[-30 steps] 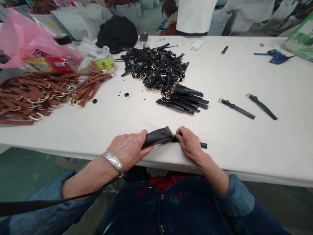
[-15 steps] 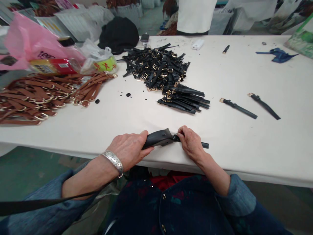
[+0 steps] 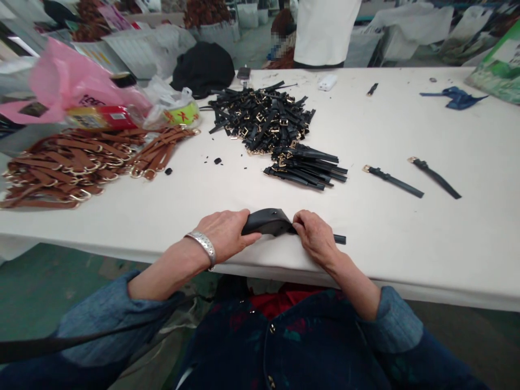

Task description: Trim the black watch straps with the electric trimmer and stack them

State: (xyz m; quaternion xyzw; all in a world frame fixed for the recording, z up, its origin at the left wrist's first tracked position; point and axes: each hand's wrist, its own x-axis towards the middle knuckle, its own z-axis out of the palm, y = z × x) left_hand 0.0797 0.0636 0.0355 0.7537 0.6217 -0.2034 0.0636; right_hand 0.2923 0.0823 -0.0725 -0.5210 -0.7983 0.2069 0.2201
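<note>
My left hand (image 3: pixel 227 230) is wrapped round a black hand-held tool (image 3: pixel 266 221) with a curved, thick body; its exact kind I cannot make out. The tool's wide end points right, against a short black strap (image 3: pixel 339 239). Pinched on that strap is my right hand (image 3: pixel 314 233), its fingers hiding the middle part. The strap's free end sticks out to the right, just above the table. Whether the tool's tip touches the strap is hard to see. Beyond my hands lies a neat bunch of black buckled straps (image 3: pixel 309 168), beside a loose heap of them (image 3: pixel 264 116).
Two single buckled straps (image 3: pixel 396 181) (image 3: pixel 436 177) lie to the right on the white table (image 3: pixel 406 244). Brown straps (image 3: pixel 60 168) with metal rings pile at the left, near a pink bag (image 3: pixel 81 81). A black cap (image 3: pixel 205 67) and a blue cloth (image 3: pixel 455 97) lie farther back. A person (image 3: pixel 325 32) stands opposite.
My left hand has moved slightly right and up, bringing the tool closer to my right hand and tilting it. The right hand keeps its pinch on the strap. The view has shifted a little.
</note>
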